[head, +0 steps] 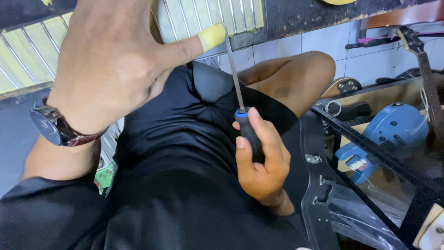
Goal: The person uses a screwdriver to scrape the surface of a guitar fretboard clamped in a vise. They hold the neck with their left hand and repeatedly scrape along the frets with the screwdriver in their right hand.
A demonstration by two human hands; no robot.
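Gripping a screwdriver, right hand; left hand spread open above white tiled floor.

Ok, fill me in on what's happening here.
A seated person holds a screwdriver by its black and blue handle in the right hand, shaft pointing up toward a fretted guitar neck lying across a dark bench. The left hand, with a wristwatch and a yellow-taped thumb tip, is spread by the neck, thumb right beside the shaft's top. A blue device sits on a rack to the right.
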